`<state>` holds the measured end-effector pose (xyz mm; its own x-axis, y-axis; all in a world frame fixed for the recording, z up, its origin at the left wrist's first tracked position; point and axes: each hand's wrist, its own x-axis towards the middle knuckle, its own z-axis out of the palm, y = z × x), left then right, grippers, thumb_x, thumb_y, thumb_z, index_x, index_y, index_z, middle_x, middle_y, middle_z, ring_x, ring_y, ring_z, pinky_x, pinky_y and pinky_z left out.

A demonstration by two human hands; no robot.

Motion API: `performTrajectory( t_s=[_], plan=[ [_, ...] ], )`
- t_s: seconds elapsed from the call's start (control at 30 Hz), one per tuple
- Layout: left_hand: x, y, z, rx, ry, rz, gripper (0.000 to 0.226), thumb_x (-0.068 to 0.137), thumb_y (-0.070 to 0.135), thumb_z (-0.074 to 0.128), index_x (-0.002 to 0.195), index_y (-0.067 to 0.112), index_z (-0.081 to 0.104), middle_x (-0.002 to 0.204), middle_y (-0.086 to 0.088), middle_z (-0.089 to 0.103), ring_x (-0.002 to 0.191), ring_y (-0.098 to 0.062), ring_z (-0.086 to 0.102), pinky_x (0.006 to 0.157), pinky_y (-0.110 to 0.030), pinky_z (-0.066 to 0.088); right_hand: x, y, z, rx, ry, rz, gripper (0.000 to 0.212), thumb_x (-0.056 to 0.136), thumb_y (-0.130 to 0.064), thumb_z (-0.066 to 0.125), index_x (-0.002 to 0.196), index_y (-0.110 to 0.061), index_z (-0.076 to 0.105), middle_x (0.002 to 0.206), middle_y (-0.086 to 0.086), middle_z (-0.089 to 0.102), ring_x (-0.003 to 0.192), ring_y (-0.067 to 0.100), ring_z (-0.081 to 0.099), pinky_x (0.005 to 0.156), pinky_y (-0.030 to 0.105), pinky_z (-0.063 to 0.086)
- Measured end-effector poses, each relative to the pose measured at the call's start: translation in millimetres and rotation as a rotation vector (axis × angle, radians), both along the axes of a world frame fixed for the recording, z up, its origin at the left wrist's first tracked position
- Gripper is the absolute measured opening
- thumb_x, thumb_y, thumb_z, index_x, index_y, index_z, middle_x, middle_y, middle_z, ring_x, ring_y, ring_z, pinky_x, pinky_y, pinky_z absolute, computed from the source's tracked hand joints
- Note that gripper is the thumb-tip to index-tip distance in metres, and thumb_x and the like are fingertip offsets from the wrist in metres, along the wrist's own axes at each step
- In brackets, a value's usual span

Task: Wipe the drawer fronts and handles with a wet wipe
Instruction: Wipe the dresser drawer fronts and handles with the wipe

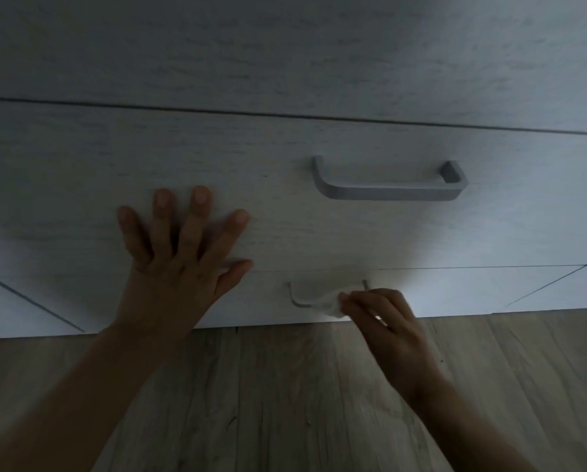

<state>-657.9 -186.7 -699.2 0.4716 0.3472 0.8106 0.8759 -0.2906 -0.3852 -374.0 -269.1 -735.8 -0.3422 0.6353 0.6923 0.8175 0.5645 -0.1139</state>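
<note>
I observed the left hand (179, 264) laid flat on the middle drawer front (319, 233), fingers straight and spread, gripping nothing. The right hand (384, 321) pinched the wet wipe (322, 299) between curled fingertips and thumb. The wipe lay bunched over the right portion of the lower handle (295, 296), on the bottom drawer front (455, 287), just above the floor (285, 403). The handle's left bend was exposed; its right end was mostly hidden behind the wipe and fingers.

Risks I judged from this position:

1. Drawer travel. A sideways or outward pull on the lower handle could draw the bottom drawer open. The left hand braced the drawer above, not this one.
2. Incomplete coverage. The wipe was bunched small, so the underside and inner face of the handle could be missed.
3. Loss of grip. A fingertip pinch could let the wipe snag on the handle's post and slip to the floor.
4. Poor light. The scene was dim, so I could not confirm which surfaces were clean, including the upper handle (387, 190).
</note>
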Motion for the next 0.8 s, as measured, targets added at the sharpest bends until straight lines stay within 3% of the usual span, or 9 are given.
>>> performTrajectory(
  t_s=[0.13,0.23,0.33,0.43,0.5,0.57,0.63,0.73,0.8],
  plan=[
    [-1,0,0,0.004,0.000,0.003,0.083,0.101,0.055,0.044,0.159,0.015,0.001,0.162,-0.016,-0.019,0.148,-0.039,-0.019,0.117,-0.060,-0.009,18,-6,-2,0.008,0.071,-0.170,0.035,0.083,-0.003,0.067,0.116,-0.013,0.064,0.105,0.012,0.060,0.096,0.027,0.053,0.074,0.028,0.047],
    [0,0,0,-0.002,-0.003,-0.009,0.083,0.101,0.054,0.045,0.159,0.014,0.002,0.162,-0.016,-0.019,0.148,-0.039,-0.019,0.117,-0.060,-0.010,12,-13,2,-0.031,0.094,-0.270,0.032,0.084,-0.014,0.065,0.115,-0.019,0.067,0.106,0.012,0.061,0.092,0.025,0.055,0.063,0.025,0.045],
    [-1,-1,0,-0.011,0.001,-0.012,0.084,0.100,0.054,0.046,0.159,0.014,0.002,0.163,-0.016,-0.018,0.148,-0.039,-0.018,0.117,-0.061,-0.009,-9,-20,-1,-0.146,0.211,-0.327,0.027,0.092,-0.028,0.056,0.116,-0.023,0.067,0.115,0.007,0.063,0.099,0.019,0.061,0.073,0.027,0.055],
    [-3,-1,-1,-0.018,-0.001,-0.015,0.083,0.100,0.054,0.047,0.159,0.014,0.003,0.163,-0.016,-0.017,0.148,-0.040,-0.018,0.117,-0.060,-0.011,-26,-18,-8,-0.077,0.140,-0.326,0.032,0.090,-0.018,0.055,0.119,-0.006,0.062,0.117,0.016,0.063,0.110,0.028,0.054,0.088,0.031,0.051],
    [-4,-1,-2,-0.036,-0.014,-0.027,0.083,0.100,0.054,0.047,0.159,0.014,0.004,0.163,-0.017,-0.016,0.148,-0.040,-0.018,0.117,-0.062,-0.009,-27,-14,-13,-0.079,0.111,-0.311,0.033,0.086,-0.008,0.064,0.118,0.000,0.063,0.117,0.015,0.064,0.113,0.030,0.051,0.091,0.031,0.049],
    [-3,-2,-2,-0.077,-0.033,-0.041,0.083,0.100,0.052,0.048,0.159,0.012,0.005,0.163,-0.018,-0.015,0.148,-0.041,-0.017,0.111,-0.074,0.006,-25,-13,-13,-0.101,0.089,-0.314,0.041,0.078,-0.003,0.072,0.118,0.000,0.064,0.118,0.013,0.064,0.115,0.030,0.050,0.093,0.029,0.047],
    [-1,-2,-2,-0.090,-0.044,-0.051,0.081,0.101,0.050,0.048,0.159,0.011,0.006,0.163,-0.018,-0.014,0.148,-0.041,-0.016,0.100,-0.082,0.020,-19,-16,-11,-0.068,0.072,-0.305,0.035,0.082,-0.006,0.069,0.116,-0.001,0.066,0.117,0.015,0.065,0.117,0.027,0.050,0.098,0.027,0.044],
    [0,-2,-2,-0.071,-0.053,-0.052,0.082,0.100,0.051,0.049,0.159,0.013,0.005,0.163,-0.016,-0.016,0.149,-0.039,-0.018,0.113,-0.068,-0.001,-15,-14,-4,-0.031,0.118,-0.253,0.030,0.094,-0.021,0.051,0.114,-0.006,0.067,0.114,0.020,0.065,0.117,0.026,0.051,0.098,0.024,0.042],
    [0,-2,-1,-0.063,-0.048,-0.050,0.081,0.101,0.050,0.048,0.159,0.014,0.004,0.163,-0.015,-0.017,0.149,-0.038,-0.018,0.113,-0.068,-0.002,-16,-13,-5,-0.041,0.123,-0.190,0.026,0.098,-0.024,0.051,0.117,-0.011,0.063,0.118,0.017,0.064,0.120,0.025,0.052,0.098,0.025,0.044]
  ],
)
